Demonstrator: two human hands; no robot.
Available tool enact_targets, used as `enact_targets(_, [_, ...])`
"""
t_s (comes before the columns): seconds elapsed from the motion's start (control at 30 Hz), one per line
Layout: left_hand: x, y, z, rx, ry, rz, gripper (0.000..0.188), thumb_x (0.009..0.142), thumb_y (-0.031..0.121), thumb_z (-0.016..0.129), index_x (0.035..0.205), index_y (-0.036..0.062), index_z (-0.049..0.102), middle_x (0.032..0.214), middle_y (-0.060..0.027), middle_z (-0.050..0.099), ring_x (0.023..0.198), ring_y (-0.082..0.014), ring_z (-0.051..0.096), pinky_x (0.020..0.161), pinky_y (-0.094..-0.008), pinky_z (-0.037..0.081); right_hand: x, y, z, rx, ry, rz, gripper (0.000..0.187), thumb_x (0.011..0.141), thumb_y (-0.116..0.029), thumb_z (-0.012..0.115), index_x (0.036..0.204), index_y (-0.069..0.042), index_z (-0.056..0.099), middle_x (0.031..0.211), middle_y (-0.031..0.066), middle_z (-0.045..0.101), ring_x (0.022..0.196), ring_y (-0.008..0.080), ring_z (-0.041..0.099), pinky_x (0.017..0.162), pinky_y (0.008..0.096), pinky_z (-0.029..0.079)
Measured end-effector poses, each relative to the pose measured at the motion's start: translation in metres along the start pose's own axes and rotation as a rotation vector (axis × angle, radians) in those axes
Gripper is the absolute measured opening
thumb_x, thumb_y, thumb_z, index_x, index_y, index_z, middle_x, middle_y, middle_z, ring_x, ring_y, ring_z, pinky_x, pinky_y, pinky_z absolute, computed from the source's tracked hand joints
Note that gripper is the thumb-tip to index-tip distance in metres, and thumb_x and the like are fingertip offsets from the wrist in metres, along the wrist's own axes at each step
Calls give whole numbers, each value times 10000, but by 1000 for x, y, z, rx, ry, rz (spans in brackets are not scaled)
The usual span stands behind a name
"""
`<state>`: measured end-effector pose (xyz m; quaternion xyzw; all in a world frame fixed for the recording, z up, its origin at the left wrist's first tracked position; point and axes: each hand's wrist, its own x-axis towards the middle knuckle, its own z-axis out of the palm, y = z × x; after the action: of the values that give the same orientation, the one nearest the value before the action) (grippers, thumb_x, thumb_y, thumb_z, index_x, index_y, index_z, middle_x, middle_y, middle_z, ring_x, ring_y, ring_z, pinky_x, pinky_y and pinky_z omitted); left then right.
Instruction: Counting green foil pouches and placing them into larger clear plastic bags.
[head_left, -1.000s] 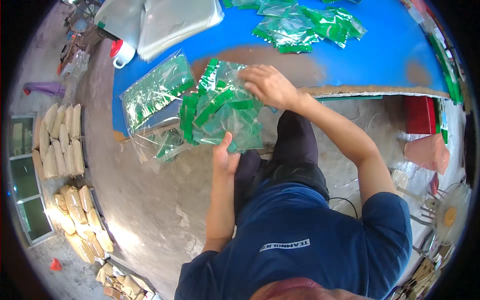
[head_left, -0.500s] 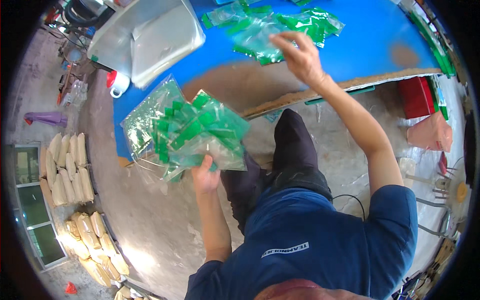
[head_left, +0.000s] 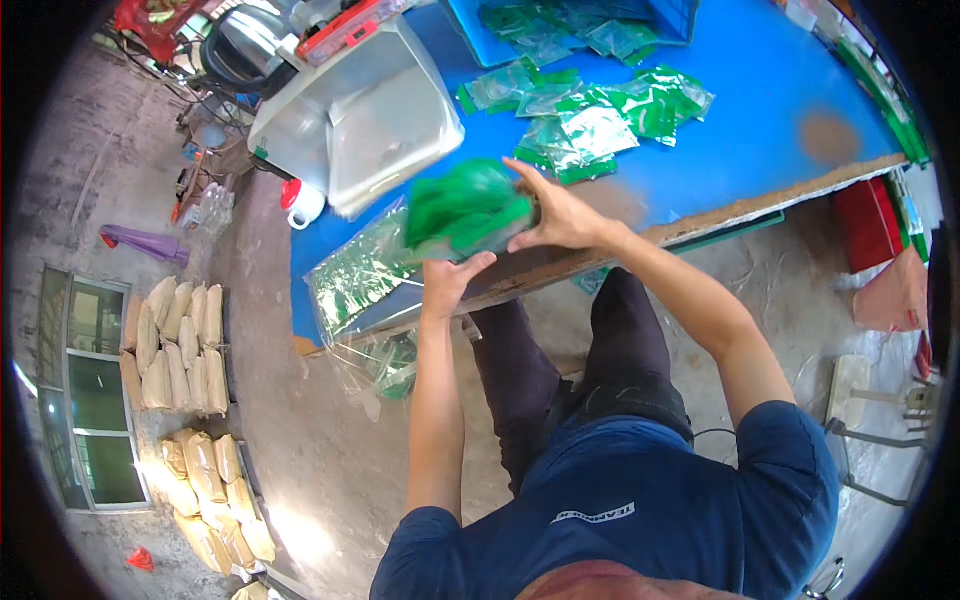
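My left hand (head_left: 452,284) is closed on the lower edge of a bundle of green-and-clear plastic packets (head_left: 465,208), thumb toward the right. The bundle is smeared by motion, above the front edge of the blue table. At its right side my right hand (head_left: 562,212) cups the edge, thumb below and fingers above, partly hidden by the bundle. Just left and beneath lies a large clear plastic bag (head_left: 355,275) that hangs over the table edge, with some green packets (head_left: 395,362) showing low in it. Farther back, loose green packets (head_left: 590,125) are spread in a pile.
A blue crate (head_left: 692,22) holding more packets stands at the back of the blue table (head_left: 760,90). To the left are a translucent bin (head_left: 395,130), a white mug with a red lid (head_left: 303,203) and a kettle (head_left: 245,50). Wrapped bundles (head_left: 185,345) stand by the window.
The fanned packets in my left hand have been raised above the table edge and drawn together. My right hand has come from the loose pile to the bundle's right side. The view has shifted.
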<state>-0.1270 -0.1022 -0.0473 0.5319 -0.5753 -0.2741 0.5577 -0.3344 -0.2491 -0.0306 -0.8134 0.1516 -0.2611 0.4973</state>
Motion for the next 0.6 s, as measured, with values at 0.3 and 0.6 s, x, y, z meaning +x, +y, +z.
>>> enact_targets(0.3, [-1, -3, 15, -331, -8, -164, 1030, 686, 59, 902, 1465, 66, 229, 1393, -124, 480, 1261, -247, 524, 1065, -371, 439, 2, 3, 25, -10, 13, 6, 1102, 639, -301, 927, 1470, -34, 255, 1400, 202, 477, 1324, 371, 465, 1080, 436, 404])
enact_targets(0.6, [5, 10, 23, -354, 129, -19, 1150, 700, 97, 893, 1552, 52, 122, 1397, -127, 488, 1261, -252, 522, 1080, -396, 433, 0, 2, 25, -133, 132, -160, 903, 696, -294, 863, 1383, -51, 330, 1266, 269, 558, 1194, 449, 542, 987, 474, 454])
